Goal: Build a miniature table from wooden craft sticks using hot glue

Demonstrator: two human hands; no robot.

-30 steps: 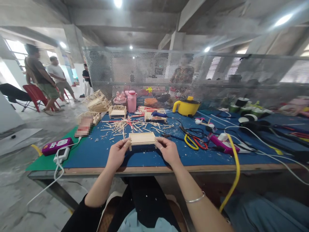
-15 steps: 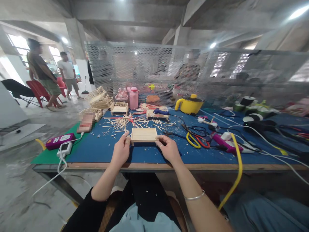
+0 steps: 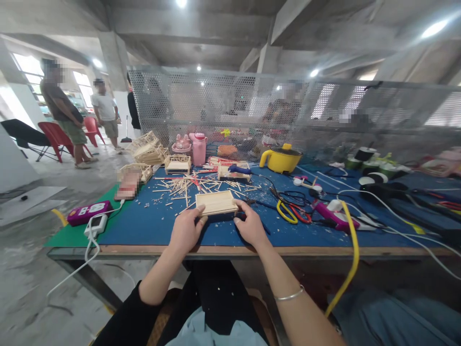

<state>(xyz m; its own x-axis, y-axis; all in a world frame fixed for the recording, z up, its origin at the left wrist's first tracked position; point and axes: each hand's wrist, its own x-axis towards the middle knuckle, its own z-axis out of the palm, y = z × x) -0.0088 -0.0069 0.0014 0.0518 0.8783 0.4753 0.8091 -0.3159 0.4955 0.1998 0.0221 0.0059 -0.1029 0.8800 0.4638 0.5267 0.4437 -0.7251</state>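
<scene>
A small rectangular tray-like frame of pale wooden sticks (image 3: 216,203) is held just above the blue mat, slightly tilted. My left hand (image 3: 187,228) grips its near left corner, thumb on top and fingers at the side. At its right end, my right hand (image 3: 249,222) pinches the edge between thumb and fingers. Loose wooden sticks (image 3: 187,185) lie scattered behind it. Beyond them, a blue-handled glue gun (image 3: 239,169) rests on another stick piece (image 3: 224,174).
Finished-looking stick pieces (image 3: 147,148) are stacked at the back left. A pink bottle (image 3: 199,150) and a yellow pot (image 3: 283,159) stand along the back. Pliers with yellow and red handles (image 3: 288,211), cables and a purple power strip (image 3: 333,216) lie at right. Perforated metal panels border the back.
The stick frame has turned and tipped a little. My left hand has shifted from its left side to its near left corner; my right hand still holds the right end.
</scene>
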